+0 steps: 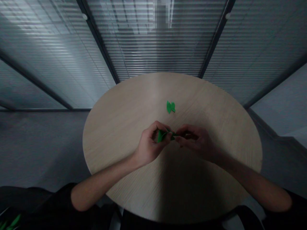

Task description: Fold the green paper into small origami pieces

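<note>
Well, above the round wood-grain surface (pixel 115 137), the left hand (pixel 150 143) and right hand (pixel 195 140) are meeting, their fingers (pixel 184 131) pinching together on a creased green paper piece (pixel 163 135), while a folded green paper shape (pixel 170 107) is lying just beyond.

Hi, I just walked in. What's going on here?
A person is working with their bare hands at a round wood-grain table. Their left hand and right hand together pinch a small piece of folded green paper over the tabletop. A second folded green piece, shaped rather like a bow, lies on the table just beyond the hands. Behind the table stand glass partitions with blinds.
</note>
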Motion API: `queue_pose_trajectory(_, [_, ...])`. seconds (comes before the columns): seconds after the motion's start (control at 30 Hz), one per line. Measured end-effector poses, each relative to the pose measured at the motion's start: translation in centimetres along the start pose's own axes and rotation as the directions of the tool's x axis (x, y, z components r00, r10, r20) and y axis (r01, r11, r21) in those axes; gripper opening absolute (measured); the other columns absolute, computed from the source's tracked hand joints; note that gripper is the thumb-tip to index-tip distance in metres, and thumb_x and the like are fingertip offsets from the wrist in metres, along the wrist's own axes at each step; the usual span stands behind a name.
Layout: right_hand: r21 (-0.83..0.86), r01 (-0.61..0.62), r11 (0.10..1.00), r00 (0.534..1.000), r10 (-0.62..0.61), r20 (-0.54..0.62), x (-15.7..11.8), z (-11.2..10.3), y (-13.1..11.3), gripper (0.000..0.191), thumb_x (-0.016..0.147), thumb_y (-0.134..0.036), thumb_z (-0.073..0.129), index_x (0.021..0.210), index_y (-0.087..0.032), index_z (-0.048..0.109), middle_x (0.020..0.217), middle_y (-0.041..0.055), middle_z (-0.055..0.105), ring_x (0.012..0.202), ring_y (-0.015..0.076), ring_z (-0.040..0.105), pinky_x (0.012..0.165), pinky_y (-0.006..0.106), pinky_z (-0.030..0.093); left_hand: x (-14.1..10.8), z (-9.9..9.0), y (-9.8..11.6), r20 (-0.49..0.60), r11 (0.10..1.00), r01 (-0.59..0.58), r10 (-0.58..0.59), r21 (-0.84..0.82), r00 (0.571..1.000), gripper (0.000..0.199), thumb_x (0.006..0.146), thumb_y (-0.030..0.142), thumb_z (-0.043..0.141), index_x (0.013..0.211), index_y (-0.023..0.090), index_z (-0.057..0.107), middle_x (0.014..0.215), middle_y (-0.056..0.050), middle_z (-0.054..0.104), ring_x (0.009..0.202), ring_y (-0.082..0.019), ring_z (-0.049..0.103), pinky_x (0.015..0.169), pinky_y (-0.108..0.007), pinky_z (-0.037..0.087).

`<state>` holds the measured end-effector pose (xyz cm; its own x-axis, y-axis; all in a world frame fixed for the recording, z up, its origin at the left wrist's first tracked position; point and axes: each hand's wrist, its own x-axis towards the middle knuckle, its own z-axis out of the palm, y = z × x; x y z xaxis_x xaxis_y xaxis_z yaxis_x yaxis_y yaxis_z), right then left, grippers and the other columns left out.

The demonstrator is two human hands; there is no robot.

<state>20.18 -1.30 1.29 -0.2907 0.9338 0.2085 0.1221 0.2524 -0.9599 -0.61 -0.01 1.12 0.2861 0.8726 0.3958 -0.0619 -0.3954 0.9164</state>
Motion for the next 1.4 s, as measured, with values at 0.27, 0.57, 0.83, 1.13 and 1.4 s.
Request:
queue_pose_trajectory(0.27, [-0.032, 0.016, 0.999, 1.0, -0.016, 0.004, 0.15, -0.03, -0.42, 0.02, 0.094, -0.037, 0.072, 0.09, -0.018, 0.074, 0.078, 0.0011, 0.072, 0.06, 0.0097, 0.067, 0.055, 0.02, 0.056, 0.01, -0.02, 0.0, 0.005, 1.0, 0.001, -0.001, 0.03, 1.0, 0.015, 0.091, 0.022, 0.072, 0.086, 0.02, 0.058, 0.091, -0.005, 0.071, 0.08, -0.016, 0.068, 0.07, -0.03, 0.06])
queue_pose_trajectory(0.57, [-0.069, 0.017, 0.997, 0.999, -0.015, 0.033, 0.08, 0.02, 0.33, 0.026, 0.096, -0.043, 0.071, 0.097, -0.017, 0.074, 0.078, 0.0018, 0.071, 0.064, 0.0116, 0.066, 0.058, 0.023, 0.057, -0.11, 0.07, -0.32, 0.024, 0.999, -0.001, 0.0, 0.041, 1.0, 0.014, 0.092, 0.022, 0.071, 0.088, 0.019, 0.058, 0.093, -0.006, 0.071, 0.082, -0.016, 0.068, 0.072, -0.029, 0.06])
queue_pose_trajectory(0.83, [-0.052, 0.01, 0.999, 1.0, -0.009, 0.022, -0.05, 0.28, -0.24, 0.024, 0.095, -0.041, 0.072, 0.089, -0.017, 0.073, 0.071, -0.0004, 0.064, 0.059, 0.0099, 0.058, 0.053, 0.022, 0.05, -0.21, -0.16, -0.06, 0.079, 0.996, -0.045, 0.039, 0.074, 0.996, 0.013, 0.092, 0.022, 0.071, 0.093, 0.019, 0.059, 0.097, -0.007, 0.072, 0.084, -0.017, 0.069, 0.072, -0.029, 0.059])
queue_pose_trajectory(1.13, [-0.053, 0.011, 0.999, 1.0, -0.01, 0.015, 0.0, 0.2, 0.0, 0.025, 0.094, -0.042, 0.071, 0.09, -0.017, 0.072, 0.07, -0.0006, 0.063, 0.058, 0.0104, 0.058, 0.052, 0.022, 0.05, -0.32, -0.42, -0.13, 0.107, 0.985, -0.094, 0.079, 0.144, 0.991, 0.012, 0.092, 0.019, 0.069, 0.097, 0.02, 0.059, 0.099, -0.008, 0.075, 0.086, -0.018, 0.073, 0.075, -0.031, 0.061])
queue_pose_trajectory(1.4, [-0.085, 0.018, 0.996, 1.0, -0.019, -0.012, 0.1, 0.35, 0.03, 0.025, 0.093, -0.042, 0.073, 0.088, -0.017, 0.075, 0.068, -0.0009, 0.064, 0.055, 0.0093, 0.055, 0.05, 0.021, 0.045, -0.23, -0.5, 0.06, 0.118, 0.976, -0.115, 0.093, 0.188, 0.989, 0.011, 0.092, 0.02, 0.069, 0.097, 0.02, 0.06, 0.098, -0.008, 0.074, 0.086, -0.018, 0.072, 0.076, -0.031, 0.06])
